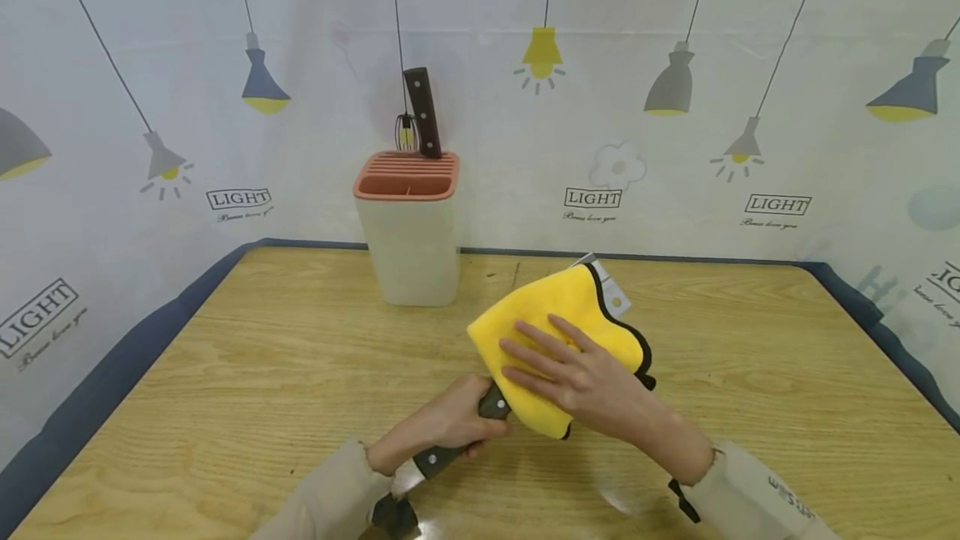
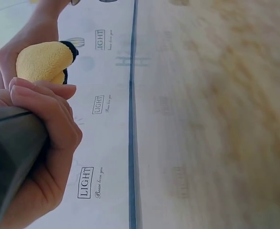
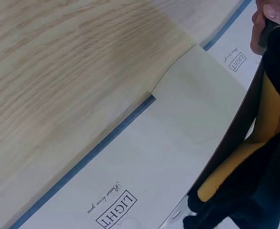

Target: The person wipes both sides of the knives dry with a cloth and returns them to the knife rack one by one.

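One knife (image 1: 494, 403) slants away rightward, left fingers (image 1: 489, 429) gripping its handle (image 1: 442, 458), right fingers (image 1: 540, 361) spread on yellow cloth (image 1: 543, 300).

- A fleecy yellow cloth (image 1: 551, 297) lies over a broad steel cleaver (image 1: 609, 287), under the right hand (image 1: 581, 377).
- Left hand (image 1: 457, 417) on the cleaver's handle (image 1: 494, 403), left of the cloth.
- Over there, behind and left, a boxy white plastic knife holder (image 1: 414, 252) stands on the pale wooden table (image 1: 247, 365).
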`<state>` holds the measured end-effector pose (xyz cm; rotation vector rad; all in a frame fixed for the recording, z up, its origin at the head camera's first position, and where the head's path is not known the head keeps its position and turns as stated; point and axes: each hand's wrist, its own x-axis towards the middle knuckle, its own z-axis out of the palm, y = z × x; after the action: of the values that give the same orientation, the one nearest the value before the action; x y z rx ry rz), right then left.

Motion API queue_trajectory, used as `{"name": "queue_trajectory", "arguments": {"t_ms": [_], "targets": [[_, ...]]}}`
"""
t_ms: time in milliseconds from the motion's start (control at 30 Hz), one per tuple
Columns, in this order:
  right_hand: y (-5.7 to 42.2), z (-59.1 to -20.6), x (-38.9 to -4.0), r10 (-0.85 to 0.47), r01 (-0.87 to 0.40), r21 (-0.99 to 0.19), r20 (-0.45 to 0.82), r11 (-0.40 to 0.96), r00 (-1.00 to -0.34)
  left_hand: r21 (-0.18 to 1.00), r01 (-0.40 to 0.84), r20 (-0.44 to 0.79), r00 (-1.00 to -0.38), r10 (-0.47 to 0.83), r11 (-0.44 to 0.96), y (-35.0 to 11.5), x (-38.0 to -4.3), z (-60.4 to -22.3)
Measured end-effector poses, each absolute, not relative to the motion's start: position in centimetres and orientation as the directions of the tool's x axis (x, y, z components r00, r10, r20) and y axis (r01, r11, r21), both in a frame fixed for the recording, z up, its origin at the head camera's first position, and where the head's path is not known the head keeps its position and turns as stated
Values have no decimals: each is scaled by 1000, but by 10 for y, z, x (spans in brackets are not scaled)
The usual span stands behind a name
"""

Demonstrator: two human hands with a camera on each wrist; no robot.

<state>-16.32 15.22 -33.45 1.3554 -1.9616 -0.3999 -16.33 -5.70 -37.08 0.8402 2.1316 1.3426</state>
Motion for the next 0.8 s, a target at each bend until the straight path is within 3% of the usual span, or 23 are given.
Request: {"name": "queue_trajectory", "arguments": {"t_ms": [433, 800], "targets": [[161, -333, -167, -874, -690, 560, 426, 459, -235, 903, 258, -67, -707, 704, 345, -58, -163, -371], [172, -332, -174, -829, -700, 478, 467, 530, -309, 905, 228, -87, -730, 678, 361, -59, -161, -370]]}}
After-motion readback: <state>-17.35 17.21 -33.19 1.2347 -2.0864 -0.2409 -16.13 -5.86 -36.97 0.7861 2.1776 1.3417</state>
